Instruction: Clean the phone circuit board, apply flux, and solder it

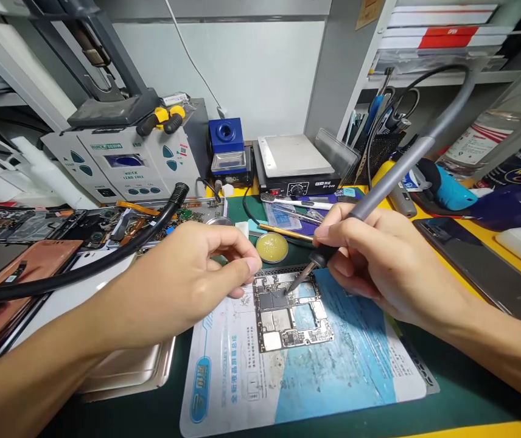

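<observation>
A phone circuit board (275,319) lies on a blue and white printed sheet (356,365). My right hand (365,255) grips a soldering iron (391,170) like a pen, its tip down on or just above the dark chips in the board's upper part. My left hand (215,261) hovers at the board's upper left corner, thumb and forefinger pinched together. Something thin may be between those fingertips, but I cannot make it out. Just behind the board sits a round tin of yellowish paste (272,247).
Behind stand a grey rework station (128,164), a blue iron stand (226,137) and a flat heating plate (294,158). A black hose (151,228) crosses phone parts at left. At right lies a dark phone (484,261).
</observation>
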A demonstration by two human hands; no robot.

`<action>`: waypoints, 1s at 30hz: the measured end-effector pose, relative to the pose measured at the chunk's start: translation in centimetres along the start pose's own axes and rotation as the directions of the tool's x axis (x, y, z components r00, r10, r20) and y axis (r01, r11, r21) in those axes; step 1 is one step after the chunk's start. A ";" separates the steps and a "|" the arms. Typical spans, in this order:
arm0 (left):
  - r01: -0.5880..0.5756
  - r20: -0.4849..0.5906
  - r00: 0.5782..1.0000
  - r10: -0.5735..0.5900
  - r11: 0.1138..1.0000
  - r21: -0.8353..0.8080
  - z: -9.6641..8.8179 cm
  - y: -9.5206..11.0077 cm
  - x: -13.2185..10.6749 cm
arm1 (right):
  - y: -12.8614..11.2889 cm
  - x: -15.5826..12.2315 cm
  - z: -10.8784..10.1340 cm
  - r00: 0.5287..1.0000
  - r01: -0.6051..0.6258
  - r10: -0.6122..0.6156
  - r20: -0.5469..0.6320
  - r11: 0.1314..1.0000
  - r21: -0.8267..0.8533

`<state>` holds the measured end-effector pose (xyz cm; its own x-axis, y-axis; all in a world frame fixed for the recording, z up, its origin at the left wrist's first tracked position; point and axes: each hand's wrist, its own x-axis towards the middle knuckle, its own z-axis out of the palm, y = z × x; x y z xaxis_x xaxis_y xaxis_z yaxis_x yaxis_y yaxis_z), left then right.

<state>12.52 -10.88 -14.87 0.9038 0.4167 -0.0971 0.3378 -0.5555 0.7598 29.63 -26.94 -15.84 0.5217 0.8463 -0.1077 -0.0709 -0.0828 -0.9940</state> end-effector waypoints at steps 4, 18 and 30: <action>-0.012 -0.049 0.999 0.014 0.999 0.039 0.1 0.0 0.0 | 0.0 -0.1 0.3 1.000 -0.003 0.003 -0.008 1.000 -0.002; 0.021 -0.060 0.998 -0.019 0.999 0.026 0.4 0.0 0.0 | 0.1 0.4 0.2 0.998 -0.025 0.029 -0.063 0.998 0.062; -0.013 -0.085 0.996 0.017 0.999 0.052 0.7 -0.2 0.4 | 0.1 0.3 0.2 0.997 -0.019 0.024 -0.080 0.998 0.058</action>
<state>13.02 -11.16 -15.52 0.8839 0.4667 -0.0292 0.3393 -0.5972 0.7268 29.56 -26.61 -15.94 0.5863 0.7992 -0.1323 -0.1305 -0.0680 -0.9891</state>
